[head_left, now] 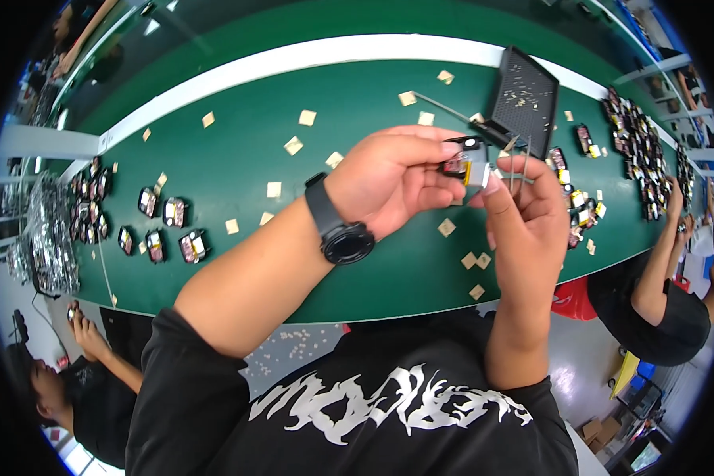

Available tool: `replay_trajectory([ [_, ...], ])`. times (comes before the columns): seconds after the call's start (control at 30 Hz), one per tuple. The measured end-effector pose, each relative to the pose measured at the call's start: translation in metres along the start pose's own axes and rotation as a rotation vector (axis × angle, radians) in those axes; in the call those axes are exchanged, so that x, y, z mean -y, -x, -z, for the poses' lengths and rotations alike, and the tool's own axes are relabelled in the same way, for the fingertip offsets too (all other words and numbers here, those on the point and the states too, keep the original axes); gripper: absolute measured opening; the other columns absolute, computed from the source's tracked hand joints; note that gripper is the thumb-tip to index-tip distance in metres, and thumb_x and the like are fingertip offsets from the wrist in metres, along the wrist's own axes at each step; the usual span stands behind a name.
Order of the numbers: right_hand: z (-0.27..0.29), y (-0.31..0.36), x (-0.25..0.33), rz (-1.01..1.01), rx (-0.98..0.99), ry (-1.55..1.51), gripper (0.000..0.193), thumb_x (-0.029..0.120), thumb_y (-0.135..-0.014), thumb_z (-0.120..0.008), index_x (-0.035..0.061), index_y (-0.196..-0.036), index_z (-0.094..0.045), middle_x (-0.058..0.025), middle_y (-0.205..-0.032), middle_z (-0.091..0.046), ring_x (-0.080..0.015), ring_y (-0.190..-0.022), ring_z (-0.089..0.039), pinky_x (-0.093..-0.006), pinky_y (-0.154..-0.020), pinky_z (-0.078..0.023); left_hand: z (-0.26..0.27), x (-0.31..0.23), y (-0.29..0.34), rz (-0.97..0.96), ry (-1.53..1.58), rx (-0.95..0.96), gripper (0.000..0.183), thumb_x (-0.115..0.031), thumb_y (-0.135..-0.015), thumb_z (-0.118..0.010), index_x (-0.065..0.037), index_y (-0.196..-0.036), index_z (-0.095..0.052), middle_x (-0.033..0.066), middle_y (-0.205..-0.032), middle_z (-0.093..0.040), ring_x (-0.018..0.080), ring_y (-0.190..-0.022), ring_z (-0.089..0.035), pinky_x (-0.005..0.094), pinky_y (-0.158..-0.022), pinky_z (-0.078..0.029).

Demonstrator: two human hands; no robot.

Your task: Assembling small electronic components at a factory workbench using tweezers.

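My left hand [401, 166] pinches a small electronic module [455, 166] between thumb and fingers above the green table. The module has a black shell, with reddish and yellow parts and a pale grey-white face. From the other side, my right hand [531, 218] is closed around thin metal tweezers [527, 155], whose prongs point away from me. The right thumb tip touches the white edge of the module. Finer detail where the fingers meet the module is too small to tell.
Beyond my hands a black perforated tray [497, 109] holds small pale bits, with a thin rod [440, 105] beside it. Cream paper squares [293, 145] lie scattered on the green table [238, 170]. Modules [174, 211] cluster left and right. Co-workers sit at both sides.
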State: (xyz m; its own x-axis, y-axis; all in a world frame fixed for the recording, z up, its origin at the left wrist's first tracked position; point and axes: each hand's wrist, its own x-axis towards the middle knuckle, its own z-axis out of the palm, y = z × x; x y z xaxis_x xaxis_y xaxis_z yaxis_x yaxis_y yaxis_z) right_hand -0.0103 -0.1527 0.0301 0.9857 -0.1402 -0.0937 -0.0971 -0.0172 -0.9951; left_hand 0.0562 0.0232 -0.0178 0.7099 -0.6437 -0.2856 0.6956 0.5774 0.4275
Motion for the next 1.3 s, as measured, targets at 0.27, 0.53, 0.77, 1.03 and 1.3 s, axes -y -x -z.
replay_trajectory([
  [0.27, -0.013, -0.006, 0.001, 0.032, 0.032, -0.011, 0.028, 0.006, -0.093, -0.073, -0.0009, -0.115, -0.057, -0.0033, -0.084, -0.069, -0.0019, -0.070, -0.060, -0.0143, -0.059, -0.040, 0.011, -0.002, -0.003, 0.028, 0.094, 0.142, 0.024, -0.010, -0.102, -0.051, 0.011, -0.111, -0.058, 0.0185, -0.101, -0.070, 0.0169, -0.079, -0.072, 0.0194, -0.067, -0.062],
  [0.53, -0.020, -0.007, 0.001, 0.092, 0.067, -0.067, 0.033, 0.010, -0.093, -0.071, -0.0032, -0.121, -0.060, -0.0022, -0.092, -0.069, 0.0017, -0.065, -0.052, -0.0145, -0.051, -0.032, 0.011, -0.011, -0.004, 0.091, 0.296, 0.181, 0.034, -0.010, -0.105, -0.046, 0.019, -0.120, -0.051, 0.0246, -0.107, -0.066, 0.0181, -0.080, -0.069, 0.0203, -0.068, -0.064],
  [0.77, -0.021, -0.009, -0.008, 0.181, 0.016, -0.108, 0.034, 0.005, -0.093, -0.071, -0.0045, -0.123, -0.058, -0.0047, -0.097, -0.070, -0.0007, -0.073, -0.059, -0.0137, -0.059, -0.041, 0.009, -0.010, -0.004, 0.066, 0.238, 0.111, 0.033, -0.011, -0.106, -0.045, 0.017, -0.122, -0.050, 0.0271, -0.111, -0.065, 0.0213, -0.083, -0.071, 0.0219, -0.068, -0.065],
  [1.03, -0.004, -0.007, -0.004, 0.093, -0.024, -0.062, 0.016, 0.006, -0.092, -0.072, -0.0032, -0.102, -0.064, 0.0001, -0.081, -0.066, -0.0014, -0.070, -0.058, -0.0159, -0.060, -0.044, -0.004, 0.005, 0.000, -0.178, -0.229, 0.031, 0.026, -0.010, -0.102, -0.055, 0.008, -0.122, -0.054, 0.0138, -0.103, -0.067, 0.0130, -0.081, -0.070, 0.0205, -0.066, -0.061],
  [1.3, 0.009, -0.003, 0.000, 0.009, -0.020, -0.041, 0.009, 0.003, -0.093, -0.069, -0.0030, -0.099, -0.066, 0.0003, -0.082, -0.068, -0.0016, -0.071, -0.061, -0.0165, -0.061, -0.046, -0.016, 0.025, 0.005, -0.341, -0.545, -0.090, 0.019, 0.001, -0.097, -0.059, 0.001, -0.114, -0.051, 0.0165, -0.107, -0.068, 0.0210, -0.086, -0.073, 0.0286, -0.071, -0.063],
])
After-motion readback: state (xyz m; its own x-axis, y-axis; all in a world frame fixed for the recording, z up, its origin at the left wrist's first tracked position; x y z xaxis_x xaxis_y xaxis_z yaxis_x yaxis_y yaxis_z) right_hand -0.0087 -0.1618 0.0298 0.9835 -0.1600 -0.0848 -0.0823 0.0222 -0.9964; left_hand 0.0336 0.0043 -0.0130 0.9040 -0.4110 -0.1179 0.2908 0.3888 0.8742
